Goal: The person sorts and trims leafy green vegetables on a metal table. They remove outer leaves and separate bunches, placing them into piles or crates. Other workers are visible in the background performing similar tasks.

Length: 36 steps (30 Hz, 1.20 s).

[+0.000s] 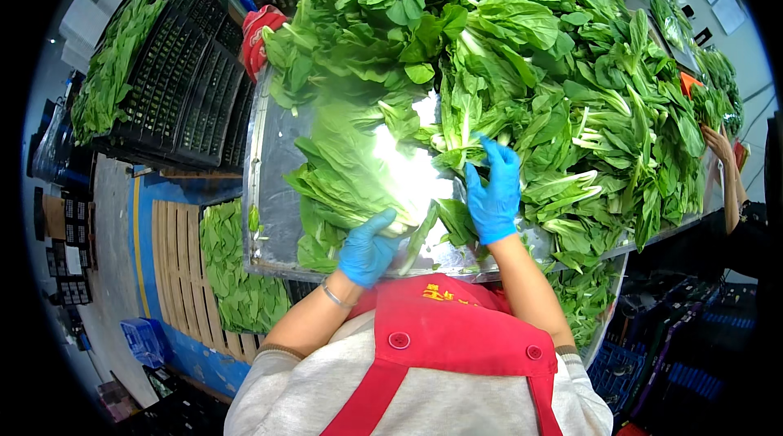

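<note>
My left hand (369, 249), in a blue glove, grips a bunch of leafy greens (348, 176) by its pale stem end, near the front edge of the metal table (278, 154). The bunch's leaves point away to the upper left. My right hand (494, 194), gloved too, has its thumb and fingers apart beside the stem end of another leafy green (463, 124); whether the fingertips touch it is hard to tell. Loose leaves (456, 222) lie between my hands. Bright glare hides part of the tabletop. A large heap of greens (508, 26) covers the far and right parts.
Stacked black crates (183, 81) with greens on top stand at left. A red cloth (260, 38) hangs at the table's far left corner. Below left, a crate of greens (238, 271) rests on a wooden pallet (177, 258). Another person's hand (719, 145) holds greens at far right.
</note>
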Tool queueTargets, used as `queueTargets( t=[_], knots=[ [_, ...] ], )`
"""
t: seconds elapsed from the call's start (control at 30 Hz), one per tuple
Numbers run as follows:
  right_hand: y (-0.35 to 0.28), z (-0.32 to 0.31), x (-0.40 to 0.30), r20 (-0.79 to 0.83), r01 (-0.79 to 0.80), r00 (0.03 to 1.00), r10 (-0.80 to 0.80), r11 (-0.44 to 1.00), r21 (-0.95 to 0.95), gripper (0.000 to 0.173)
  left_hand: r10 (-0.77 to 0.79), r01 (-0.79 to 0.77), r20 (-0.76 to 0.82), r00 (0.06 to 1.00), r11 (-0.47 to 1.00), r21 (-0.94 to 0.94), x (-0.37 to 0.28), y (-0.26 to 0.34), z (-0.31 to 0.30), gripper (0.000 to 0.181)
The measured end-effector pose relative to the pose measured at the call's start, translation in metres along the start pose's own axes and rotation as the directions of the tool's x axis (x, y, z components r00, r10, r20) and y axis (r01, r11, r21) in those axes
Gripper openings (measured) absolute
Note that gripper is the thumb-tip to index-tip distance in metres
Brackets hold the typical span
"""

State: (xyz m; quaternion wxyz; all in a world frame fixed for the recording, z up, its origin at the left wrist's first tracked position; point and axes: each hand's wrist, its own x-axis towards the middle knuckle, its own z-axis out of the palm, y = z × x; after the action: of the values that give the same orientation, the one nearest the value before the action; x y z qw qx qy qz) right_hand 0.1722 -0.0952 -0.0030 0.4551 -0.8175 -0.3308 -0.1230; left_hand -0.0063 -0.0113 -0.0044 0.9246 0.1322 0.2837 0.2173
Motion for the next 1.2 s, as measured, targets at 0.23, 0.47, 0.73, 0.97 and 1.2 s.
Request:
queueTargets(
  t=[0.23,0.47,0.73,0.97,1.2],
  knots=[
    [0.02,-0.003,0.007,0.196,0.17,0.963,-0.184,0.981,0.089,0.016,-0.025,0.02,0.117,0.993,0.999,0.044,0.001,0.01,0.0,0.045],
    [0.007,-0.022,-0.008,0.436,0.052,0.9,-0.015,0.996,-0.074,0.028,0.09,-0.096,0.074,0.993,0.993,0.073,0.0,0.028,-0.01,0.044],
    [0.028,0.019,-0.009,0.376,-0.531,0.825,0.422,0.807,0.26,0.032,0.006,-0.008,0.066,0.998,1.0,0.026,0.001,0.008,-0.015,0.045],
    [0.02,0.002,-0.015,0.522,-0.733,0.678,0.518,0.421,0.535,0.03,-0.073,0.073,0.03,0.997,0.997,0.011,0.009,-0.001,-0.026,0.048],
    [-0.023,-0.013,-0.045,0.381,-0.351,0.908,0.175,0.813,0.465,0.035,-0.138,0.135,0.057,0.989,0.989,0.068,0.006,0.0,0.004,0.041]
  ],
)
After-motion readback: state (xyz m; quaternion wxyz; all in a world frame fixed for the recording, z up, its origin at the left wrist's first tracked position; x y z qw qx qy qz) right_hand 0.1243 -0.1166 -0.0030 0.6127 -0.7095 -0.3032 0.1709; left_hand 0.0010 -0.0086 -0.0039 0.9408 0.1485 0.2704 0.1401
